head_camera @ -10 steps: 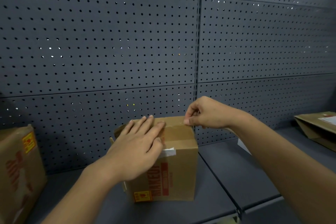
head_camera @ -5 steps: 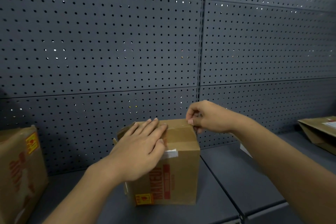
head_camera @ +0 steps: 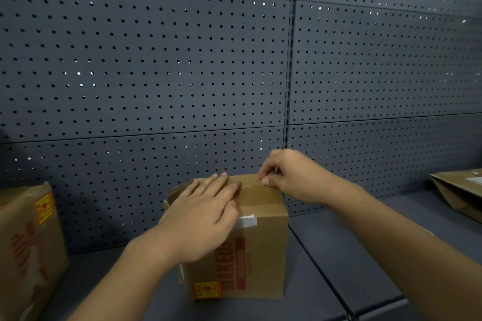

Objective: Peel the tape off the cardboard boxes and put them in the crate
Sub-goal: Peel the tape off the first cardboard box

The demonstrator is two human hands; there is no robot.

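The left hand [head_camera: 200,219] lies flat, fingers [head_camera: 221,185] straight, pressing the top of the cardboard box [head_camera: 258,255], which stands at 6 o'clock on the shelf [head_camera: 352,255]. At the box's far edge the right hand [head_camera: 292,177] pinches at the tape [head_camera: 254,191]. Over the last second the grip has barely shifted and no strip has lifted, so peeling seems only begun; no crate is visible.

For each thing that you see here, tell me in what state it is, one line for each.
Middle box: upright on the shelf, top closed, tape on it.
Tape: white end stuck over the front edge.
Left hand: flat, pressing on the box top.
Right hand: fingers curled, pinching at the far top edge.
Left box: standing, partly out of view.
Right box: lying tilted, partly out of view.
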